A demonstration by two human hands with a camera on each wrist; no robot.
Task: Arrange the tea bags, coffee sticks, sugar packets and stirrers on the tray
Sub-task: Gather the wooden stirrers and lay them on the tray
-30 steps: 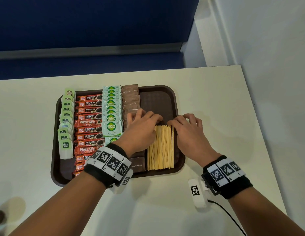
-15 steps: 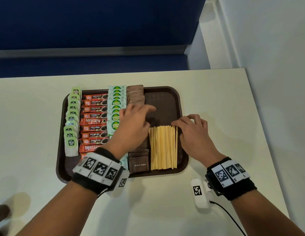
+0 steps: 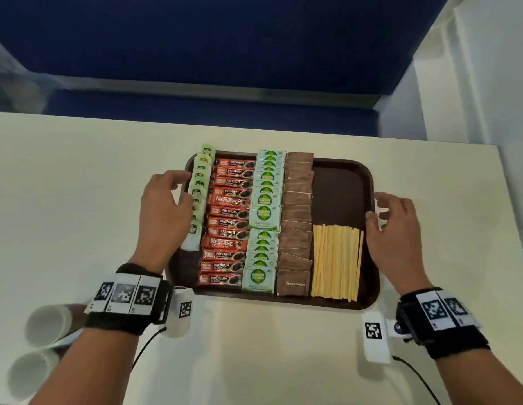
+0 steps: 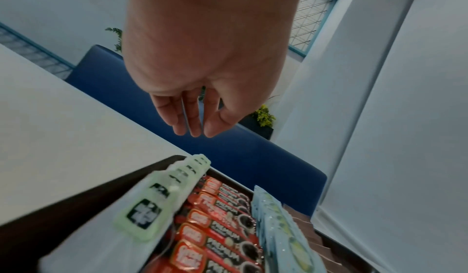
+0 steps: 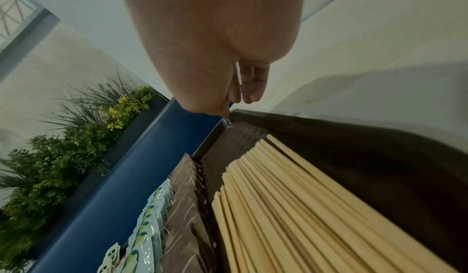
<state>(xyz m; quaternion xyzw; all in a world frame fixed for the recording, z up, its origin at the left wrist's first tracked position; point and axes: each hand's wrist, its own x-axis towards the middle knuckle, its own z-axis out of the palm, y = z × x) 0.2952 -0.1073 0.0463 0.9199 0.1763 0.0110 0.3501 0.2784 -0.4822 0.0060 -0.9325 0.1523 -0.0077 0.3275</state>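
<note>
On the brown tray (image 3: pixel 343 185) at frame centre, tea bags (image 3: pixel 199 197), coffee sticks (image 3: pixel 226 222), sugar packets (image 3: pixel 295 226) and stirrers (image 3: pixel 336 260) lie in tidy columns. The left hand (image 3: pixel 162 211) and right hand (image 3: pixel 396 232) flank its edges, each grip loose and empty, likely to square or lift it.

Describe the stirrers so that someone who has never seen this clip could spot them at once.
Start at the brown tray on the pale table. Its columns run from green tea bags at the left rim to the rightmost column. There, at the near end, the stirrers lie side by side: the only plain pale-yellow, unprinted sticks, beside the brown sugar packets.
</note>
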